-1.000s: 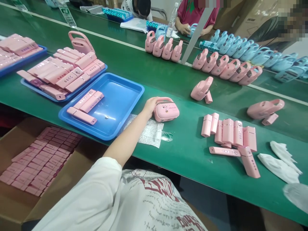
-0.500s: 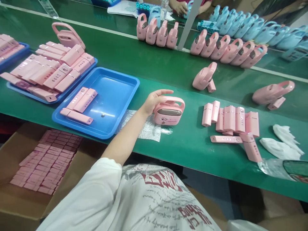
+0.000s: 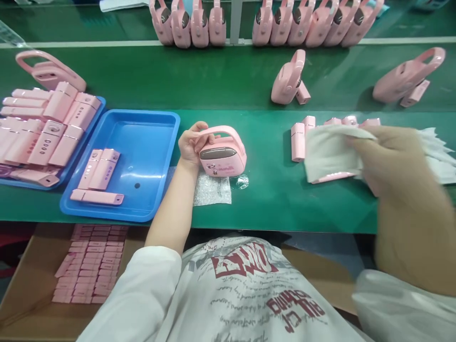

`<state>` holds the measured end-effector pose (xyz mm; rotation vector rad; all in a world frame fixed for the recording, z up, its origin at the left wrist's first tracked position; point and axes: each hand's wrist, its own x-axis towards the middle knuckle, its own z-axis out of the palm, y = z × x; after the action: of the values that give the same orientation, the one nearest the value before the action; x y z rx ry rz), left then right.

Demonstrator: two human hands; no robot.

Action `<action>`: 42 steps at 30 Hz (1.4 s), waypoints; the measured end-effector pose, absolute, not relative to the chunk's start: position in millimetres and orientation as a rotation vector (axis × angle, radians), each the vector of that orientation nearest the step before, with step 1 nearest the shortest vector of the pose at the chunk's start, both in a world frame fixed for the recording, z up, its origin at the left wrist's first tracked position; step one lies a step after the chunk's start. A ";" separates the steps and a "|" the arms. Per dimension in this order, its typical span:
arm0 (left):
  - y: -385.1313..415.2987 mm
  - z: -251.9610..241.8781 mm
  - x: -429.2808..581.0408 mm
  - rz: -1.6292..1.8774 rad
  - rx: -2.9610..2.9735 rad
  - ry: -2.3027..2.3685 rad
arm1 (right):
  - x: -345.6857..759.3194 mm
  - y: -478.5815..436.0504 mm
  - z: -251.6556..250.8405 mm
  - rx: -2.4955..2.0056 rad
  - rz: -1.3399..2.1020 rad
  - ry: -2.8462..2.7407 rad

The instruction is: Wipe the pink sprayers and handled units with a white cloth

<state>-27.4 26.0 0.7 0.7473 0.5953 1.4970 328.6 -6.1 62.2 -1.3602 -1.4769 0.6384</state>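
My left hand is closed on a pink portable speaker with a loop handle, a dark front panel and a printed figure. The speaker is held tilted above a bubble-wrap sheet on the green table. On the right, my right hand, blurred by motion, pinches a white cloth that hangs from the fingers. Behind the cloth, partly hidden, lie several pink stick-shaped devices. More white cloth lies beyond my right wrist.
To the left a blue tray holds 3 pink sticks; another tray beside it is heaped with them. A handled speaker leans behind. Several pink speakers line the back ledge, with two nearer. Below sits a carton of pink sticks.
The view has shifted and tipped downward. My right hand has come into view with a white cloth in it. My left hand now grips the speaker more tightly and has tilted it.
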 end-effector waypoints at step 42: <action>-0.7 24.3 12.6 1.438 0.566 0.699 | 173.7 1.1 -15.6 -0.749 0.222 -2.205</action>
<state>12.6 -0.7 24.3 0.5657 0.6995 1.4383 173.7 1.1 -15.6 -0.7488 -2.2049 0.2216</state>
